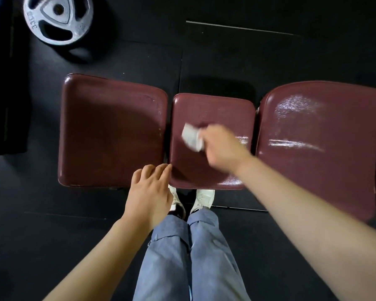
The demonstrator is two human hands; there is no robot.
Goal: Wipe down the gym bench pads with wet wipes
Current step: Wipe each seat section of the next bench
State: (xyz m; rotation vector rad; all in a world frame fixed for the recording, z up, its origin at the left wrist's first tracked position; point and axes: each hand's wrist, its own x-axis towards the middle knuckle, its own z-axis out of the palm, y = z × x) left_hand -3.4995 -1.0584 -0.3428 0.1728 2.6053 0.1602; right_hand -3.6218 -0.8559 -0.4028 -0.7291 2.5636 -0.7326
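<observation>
Three maroon bench pads lie side by side: a left pad [109, 127], a small middle pad [213, 109] and a large right pad [326, 131] that shines with wet streaks. My right hand [224, 146] grips a crumpled white wet wipe [191, 137] and holds it on the middle pad; the hand is motion-blurred. My left hand [150, 192] rests with relaxed fingers on the near edge of the left pad, its fingertips at the gap between the left and middle pads.
A grey weight plate [57, 20] leans on the black rubber floor at the back left, beside a dark frame [7, 83]. My legs in blue jeans [189, 257] and white shoes [204, 198] stand close against the bench's near side.
</observation>
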